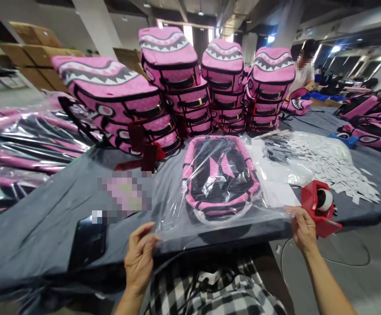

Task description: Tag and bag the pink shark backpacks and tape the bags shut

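Observation:
A pink and black backpack lies flat inside a clear plastic bag on the grey table in front of me. My left hand pinches the bag's open edge at its near left corner. My right hand pinches the same edge at the near right corner. The open mouth of the bag is stretched between both hands along the table's front edge.
Stacks of pink shark-mouth backpacks stand behind. Bagged backpacks lie at left. A red tape dispenser sits by my right hand, a black phone near my left. White paper slips cover the right. A person stands far back.

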`<state>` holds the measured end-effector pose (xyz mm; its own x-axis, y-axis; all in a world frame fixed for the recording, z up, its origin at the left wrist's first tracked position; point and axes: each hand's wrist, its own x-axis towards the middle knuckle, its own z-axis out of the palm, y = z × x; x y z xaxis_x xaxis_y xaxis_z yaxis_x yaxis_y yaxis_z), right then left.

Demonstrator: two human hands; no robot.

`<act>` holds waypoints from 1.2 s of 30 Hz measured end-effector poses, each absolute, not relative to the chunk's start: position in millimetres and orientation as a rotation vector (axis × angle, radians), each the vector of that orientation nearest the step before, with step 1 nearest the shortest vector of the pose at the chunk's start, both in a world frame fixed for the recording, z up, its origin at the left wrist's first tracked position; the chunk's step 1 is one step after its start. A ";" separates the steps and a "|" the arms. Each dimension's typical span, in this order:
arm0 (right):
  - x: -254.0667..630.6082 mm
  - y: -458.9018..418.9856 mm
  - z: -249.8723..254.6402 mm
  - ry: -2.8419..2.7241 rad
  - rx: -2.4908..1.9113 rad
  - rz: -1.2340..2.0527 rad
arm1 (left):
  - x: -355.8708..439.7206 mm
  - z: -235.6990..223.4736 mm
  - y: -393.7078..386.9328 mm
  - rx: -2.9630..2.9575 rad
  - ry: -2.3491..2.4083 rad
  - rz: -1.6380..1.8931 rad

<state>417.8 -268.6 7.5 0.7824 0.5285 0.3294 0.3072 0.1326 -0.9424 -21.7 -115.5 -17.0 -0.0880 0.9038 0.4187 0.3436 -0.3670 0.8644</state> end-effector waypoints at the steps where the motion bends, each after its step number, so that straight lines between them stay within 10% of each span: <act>1: 414.5 -262.6 5.8 -0.683 -1.461 0.170 | -18.1 -16.8 -116.1 1.651 1.357 1.493; 10: 410.9 -236.9 0.4 -0.634 -1.706 0.132 | 2.8 -9.8 -84.7 1.487 1.549 1.161; 20: 407.2 -241.7 13.5 -0.728 -1.723 0.057 | 92.0 60.7 -107.5 2.789 1.012 0.998; 36: 413.9 -241.0 1.5 -0.720 -1.683 0.093 | 98.3 70.7 -102.2 2.578 0.891 0.670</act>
